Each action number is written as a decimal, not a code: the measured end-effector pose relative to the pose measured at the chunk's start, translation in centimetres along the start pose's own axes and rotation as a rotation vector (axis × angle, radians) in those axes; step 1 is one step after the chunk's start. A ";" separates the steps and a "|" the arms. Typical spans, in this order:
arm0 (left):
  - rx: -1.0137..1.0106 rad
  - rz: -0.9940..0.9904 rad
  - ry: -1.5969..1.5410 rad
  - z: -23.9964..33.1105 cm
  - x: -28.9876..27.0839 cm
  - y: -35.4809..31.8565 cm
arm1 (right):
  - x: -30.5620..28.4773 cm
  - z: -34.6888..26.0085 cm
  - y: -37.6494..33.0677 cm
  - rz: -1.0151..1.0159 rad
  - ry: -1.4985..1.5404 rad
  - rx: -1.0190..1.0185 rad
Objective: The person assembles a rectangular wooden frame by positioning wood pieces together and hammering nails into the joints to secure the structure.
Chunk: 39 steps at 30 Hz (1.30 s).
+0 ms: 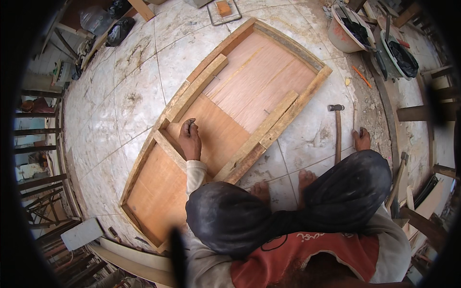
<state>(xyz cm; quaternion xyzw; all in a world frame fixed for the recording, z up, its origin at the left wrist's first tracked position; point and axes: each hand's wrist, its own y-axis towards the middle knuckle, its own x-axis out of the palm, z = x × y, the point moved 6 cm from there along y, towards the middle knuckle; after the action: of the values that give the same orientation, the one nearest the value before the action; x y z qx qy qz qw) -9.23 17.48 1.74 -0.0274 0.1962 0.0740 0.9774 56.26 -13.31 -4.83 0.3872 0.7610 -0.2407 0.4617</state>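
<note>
A long wooden frame (271, 137) with plywood panels (225, 117) lies slantwise on the tiles before me. Over its inner crosspiece is my left hand (190, 139), fingers curled together; whatever they pinch is too small to make out. Nails (217, 77) stick out of the inner battens. To the right of my knee, my right hand (361, 139) reaches low to the floor, its thumb apart from the fingers and nothing visible between them. Just left of that hand rests a hammer (338, 129) with a wooden handle, touched by neither hand.
Tubs (353, 31) holding black plastic and tools stand at the far right. An orange stick (362, 77) lies among debris there. A second long-handled tool (397, 180) is beside my right knee. Slatted wooden pieces (38, 139) line the left edge. A small metal frame (224, 12) lies beyond.
</note>
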 end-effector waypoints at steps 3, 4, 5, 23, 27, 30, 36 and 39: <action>-0.025 0.014 0.046 -0.3 -0.1 2.1 | 0.5 0.3 -0.2 -0.020 -0.066 -0.083; 0.124 0.064 0.110 0.7 -0.2 2.7 | 0.6 -0.2 -0.4 -0.011 -0.086 -0.153; 0.274 0.114 0.174 1.6 -0.2 3.2 | 0.7 -0.3 -0.5 -0.010 -0.086 -0.153; 0.364 -0.150 1.126 6.8 5.6 15.0 | -0.4 -2.1 -1.6 0.089 -0.125 -0.189; 0.379 -0.255 1.136 5.7 4.9 16.7 | -1.2 -5.2 -2.8 0.040 -0.159 -0.279; 0.428 -0.293 1.038 5.0 5.2 17.5 | 0.7 -3.2 -6.2 -0.384 -0.042 -0.147; 0.338 -0.328 0.891 5.5 5.9 17.3 | 2.3 -5.8 -12.9 -0.644 -0.003 -0.148; 0.309 -0.361 0.829 5.3 5.3 17.7 | 1.4 -6.5 -12.8 -0.657 0.043 -0.120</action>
<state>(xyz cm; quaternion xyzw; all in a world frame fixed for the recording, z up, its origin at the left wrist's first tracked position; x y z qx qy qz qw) -5.10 36.09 4.16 0.0574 0.5706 -0.1442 0.8065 42.14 -15.51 -2.99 0.0982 0.8674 -0.3234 0.3652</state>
